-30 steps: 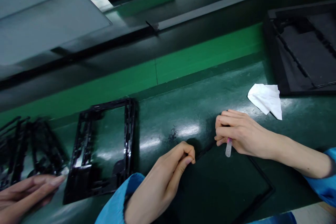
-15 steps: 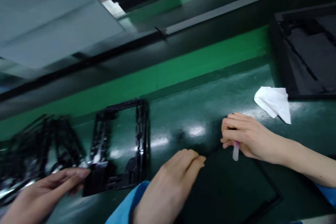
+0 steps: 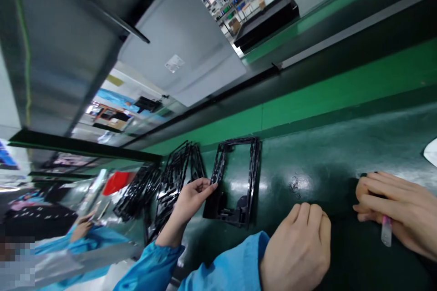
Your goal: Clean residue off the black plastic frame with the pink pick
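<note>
My right hand is closed around a slim tool with a clear, pink-marked handle end; its working end is hidden in the fingers. My left hand, in a blue sleeve, is a loose fist with the fingertips turned down out of sight, so what it grips cannot be made out. Between and below both hands lies a dark shape on the green tabletop, hard to separate from it. Left of my hands, a co-worker's hand touches the side of a black plastic frame.
More black frames lie piled farther left, with a red item beyond them. Another blue-sleeved person works at the far left. A white cloth shows at the right edge. A grey panel hangs above the bench.
The view has swung left, so the hands and frames appear farther right and the dark tray has left view. My right hand keeps the tool. The co-worker's hand stays at the frame.
</note>
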{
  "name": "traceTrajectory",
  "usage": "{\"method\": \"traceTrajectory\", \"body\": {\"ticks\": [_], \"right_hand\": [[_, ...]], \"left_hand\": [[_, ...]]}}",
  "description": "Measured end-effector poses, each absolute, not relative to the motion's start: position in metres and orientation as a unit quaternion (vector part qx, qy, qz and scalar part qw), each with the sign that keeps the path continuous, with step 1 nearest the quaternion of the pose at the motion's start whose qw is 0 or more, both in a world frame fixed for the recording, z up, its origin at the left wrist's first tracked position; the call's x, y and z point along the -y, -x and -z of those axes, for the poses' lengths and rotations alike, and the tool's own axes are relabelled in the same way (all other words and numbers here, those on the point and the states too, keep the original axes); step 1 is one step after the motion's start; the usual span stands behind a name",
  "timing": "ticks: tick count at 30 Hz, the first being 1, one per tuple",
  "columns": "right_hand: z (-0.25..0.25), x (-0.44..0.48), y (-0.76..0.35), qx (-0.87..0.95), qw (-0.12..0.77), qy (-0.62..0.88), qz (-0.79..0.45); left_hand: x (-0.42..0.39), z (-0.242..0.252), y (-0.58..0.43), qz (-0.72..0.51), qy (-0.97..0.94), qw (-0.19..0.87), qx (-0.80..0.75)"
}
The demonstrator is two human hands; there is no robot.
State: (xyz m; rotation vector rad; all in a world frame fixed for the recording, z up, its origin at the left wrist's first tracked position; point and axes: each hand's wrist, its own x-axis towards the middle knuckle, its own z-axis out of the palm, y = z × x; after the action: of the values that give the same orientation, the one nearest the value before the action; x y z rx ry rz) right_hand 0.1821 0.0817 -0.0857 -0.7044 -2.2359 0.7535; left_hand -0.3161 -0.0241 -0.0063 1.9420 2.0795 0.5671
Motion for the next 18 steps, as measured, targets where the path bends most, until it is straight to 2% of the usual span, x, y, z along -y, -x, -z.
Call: {"method": "traceTrajectory", "body": {"ticks": [3,8,12,16,18], "right_hand": [[0.086,-0.081,-0.185,0.892,0.234,0.237,-0.306],[0.079,-0.082,-0.183,0.905,0.241,0.216,-0.277],[0.074,-0.083,-0.182,0.909,0.231,0.200,-0.284],[0.066,-0.080,-0.181,0.907,0.198,0.214,-0.303],[0.059,-0.078,-0.179,0.903,0.196,0.221,-0.313]], "left_hand": [[0.024,0.004,0.317,-0.207,-0.657,0.118,-0.716],[0.021,-0.007,0.305,-0.242,-0.663,0.103,-0.701],[0.011,0.004,0.225,-0.265,-0.692,0.131,-0.658],[-0.009,0.023,0.104,-0.268,-0.735,0.243,-0.573],[-0.018,0.022,0.068,-0.244,-0.724,0.402,-0.505]]}}
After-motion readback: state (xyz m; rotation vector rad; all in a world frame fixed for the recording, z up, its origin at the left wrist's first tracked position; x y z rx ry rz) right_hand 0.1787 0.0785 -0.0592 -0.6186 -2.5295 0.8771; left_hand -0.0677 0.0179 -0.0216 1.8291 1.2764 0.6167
